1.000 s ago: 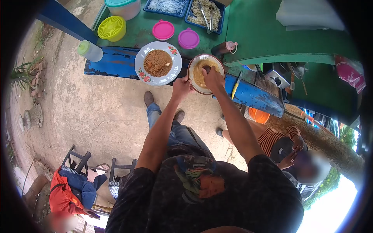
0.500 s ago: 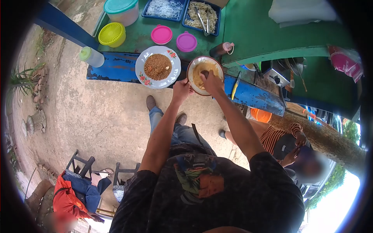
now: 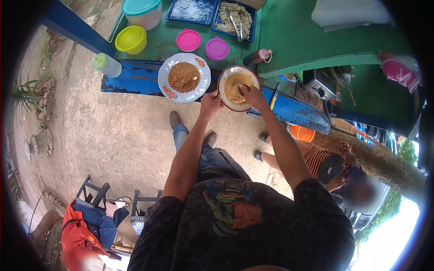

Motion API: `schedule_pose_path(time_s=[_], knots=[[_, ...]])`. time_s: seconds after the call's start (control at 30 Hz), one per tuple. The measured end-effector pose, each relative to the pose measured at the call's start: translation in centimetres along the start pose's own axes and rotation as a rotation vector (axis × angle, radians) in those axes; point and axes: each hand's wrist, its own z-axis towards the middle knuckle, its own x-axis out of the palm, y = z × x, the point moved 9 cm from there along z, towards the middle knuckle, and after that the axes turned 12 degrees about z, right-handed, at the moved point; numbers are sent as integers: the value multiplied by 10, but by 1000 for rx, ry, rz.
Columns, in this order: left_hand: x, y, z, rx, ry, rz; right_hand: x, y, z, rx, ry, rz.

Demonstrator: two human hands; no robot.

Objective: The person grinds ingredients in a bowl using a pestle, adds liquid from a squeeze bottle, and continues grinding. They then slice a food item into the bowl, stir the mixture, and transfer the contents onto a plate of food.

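A cream bowl with a brown rim (image 3: 221,86) holds a thick tan paste (image 3: 233,90). My left hand (image 3: 210,105) is closed on the bowl's left edge. From the right, my right hand (image 3: 254,96) reaches into it, fingers wrapped round a dark brown pestle (image 3: 244,87) that touches the paste; most of its grip is hidden by the fingers. Just left of the bowl sits a white floral plate (image 3: 181,98) heaped with brown crumbly food (image 3: 183,77).
Blue trays of white noodles (image 3: 192,10) and yellowish noodles with tongs (image 3: 241,27) stand behind. Lids (image 3: 217,48), a yellow-green container (image 3: 131,39), bottles (image 3: 258,57) and a yellow-handled knife (image 3: 274,102) lie around. One person sits at right (image 3: 316,158), another lower left (image 3: 81,226).
My right hand has shifted slightly to the right and down inside the bowl with the pestle, uncovering more paste. My left hand stays on the rim.
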Motion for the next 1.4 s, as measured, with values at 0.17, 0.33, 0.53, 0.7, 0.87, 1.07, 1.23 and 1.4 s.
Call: schedule_pose_path(time_s=[0.17, 0.33, 0.53, 0.7, 0.87, 1.07, 1.23, 1.4], knots=[[5, 3, -2, -29, 92, 15, 4, 57, -13, -45, -32, -158], [-2, -1, 6, -27, 56, 24, 11, 52, -23, -117, -64, -259], [-3, 7, -4, -69, 4, 43, 11, 40, -22, -74, -61, -223], [-2, 2, 3, -4, -16, 71, 22, 26, -31, -183, -31, -290], [-1, -5, -4, 45, -36, 72, 0, 40, -21, -92, -64, -221], [1, -8, -8, -6, -20, 47, -16, 25, -13, -140, -25, -287], [0, -7, -8, -5, -33, 45, 9, 39, -51, -227, 110, -378], [1, -7, -10, 33, -29, 29, -12, 30, -27, -170, -68, -360]])
